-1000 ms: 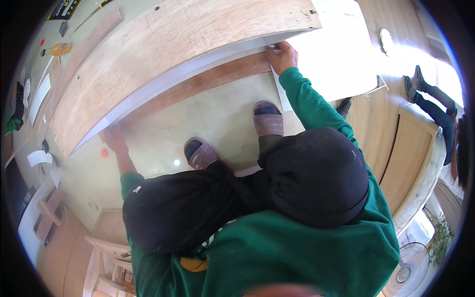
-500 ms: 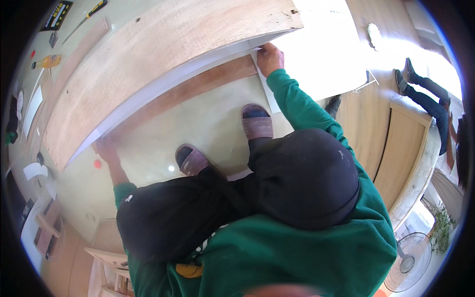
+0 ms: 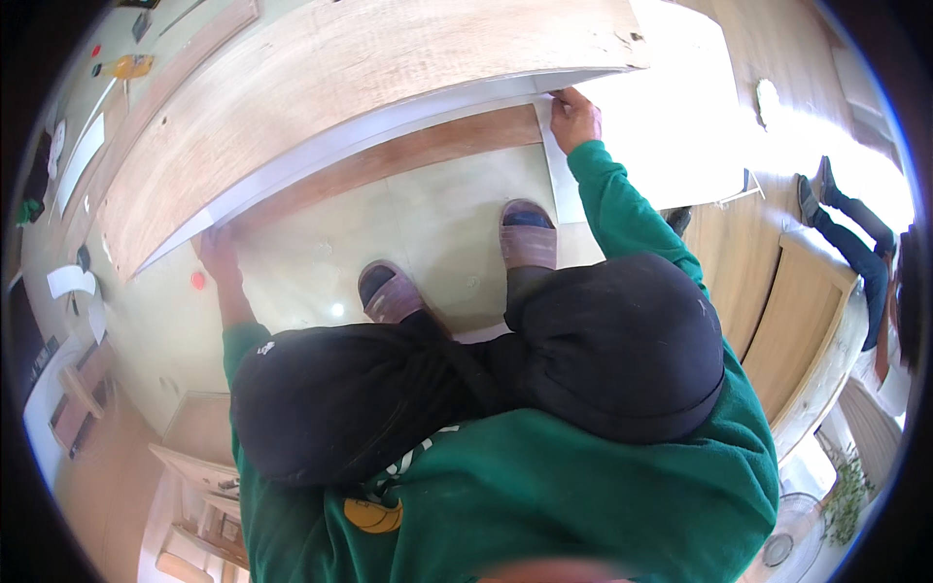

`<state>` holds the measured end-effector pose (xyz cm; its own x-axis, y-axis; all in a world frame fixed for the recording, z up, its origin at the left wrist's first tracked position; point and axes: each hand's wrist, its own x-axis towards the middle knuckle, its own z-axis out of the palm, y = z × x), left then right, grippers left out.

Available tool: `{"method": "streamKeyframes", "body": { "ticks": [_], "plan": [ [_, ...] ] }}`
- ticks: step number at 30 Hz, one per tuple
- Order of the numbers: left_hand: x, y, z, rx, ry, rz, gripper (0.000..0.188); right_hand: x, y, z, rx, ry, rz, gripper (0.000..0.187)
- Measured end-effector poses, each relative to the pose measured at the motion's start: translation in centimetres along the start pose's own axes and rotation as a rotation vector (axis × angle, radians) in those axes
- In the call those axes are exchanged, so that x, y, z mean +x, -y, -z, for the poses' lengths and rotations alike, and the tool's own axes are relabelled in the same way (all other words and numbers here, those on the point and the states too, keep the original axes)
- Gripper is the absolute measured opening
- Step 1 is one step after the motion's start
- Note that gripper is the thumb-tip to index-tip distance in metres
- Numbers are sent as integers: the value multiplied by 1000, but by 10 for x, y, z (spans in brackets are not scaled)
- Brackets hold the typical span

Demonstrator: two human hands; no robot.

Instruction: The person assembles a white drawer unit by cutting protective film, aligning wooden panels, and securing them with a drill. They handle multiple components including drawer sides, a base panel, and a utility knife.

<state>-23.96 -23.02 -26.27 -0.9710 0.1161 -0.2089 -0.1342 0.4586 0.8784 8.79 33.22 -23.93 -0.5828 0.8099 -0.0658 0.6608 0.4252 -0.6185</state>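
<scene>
A long wood-grain panel (image 3: 369,73) with a white inner side (image 3: 389,126) slants across the floor in front of me. Below its white face runs a brown board (image 3: 408,148). My right hand (image 3: 575,120) is closed at the right end of the panel, its fingertips at the white edge. Low at the left end is my left hand (image 3: 219,255), against the panel's lower edge. Its fingers are blurred and partly hidden there. Between my arms are my two sandalled feet (image 3: 530,233).
A bright white sheet (image 3: 661,126) lies to the right. Beyond it are a wooden cabinet (image 3: 792,311) and another person's legs (image 3: 850,233). On the left are a bottle (image 3: 128,66), a red cap (image 3: 198,281) and wooden furniture (image 3: 199,437). A fan (image 3: 782,534) stands at lower right.
The whole view has shifted, so panel, feet and most surroundings appear farther right and the panel slightly higher. Both hands keep their places at the panel's ends.
</scene>
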Motion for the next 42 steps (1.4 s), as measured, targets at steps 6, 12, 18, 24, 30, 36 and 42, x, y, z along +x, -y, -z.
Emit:
{"method": "streamKeyframes", "body": {
  "ticks": [6,12,18,24,30,36,42],
  "plan": [
    [22,40,20,831,-164,-521,31,15,-49,-11,308,237,67,37],
    [-31,-10,-12,254,-565,133,48,56,-37,42,-23,510,293,36],
    [-42,-17,-22,437,-582,-16,42,61,9,65,-72,656,-210,44],
    [-30,-14,-37,486,-566,-100,50,62,16,83,-66,660,-388,69],
    [-28,-6,-44,343,-581,-32,58,51,45,101,-49,719,-539,81],
    [-27,-22,-38,387,-530,32,56,63,46,109,6,551,-595,84],
    [-21,-21,-34,349,-507,25,49,51,63,105,214,556,-748,79]
  ]
}}
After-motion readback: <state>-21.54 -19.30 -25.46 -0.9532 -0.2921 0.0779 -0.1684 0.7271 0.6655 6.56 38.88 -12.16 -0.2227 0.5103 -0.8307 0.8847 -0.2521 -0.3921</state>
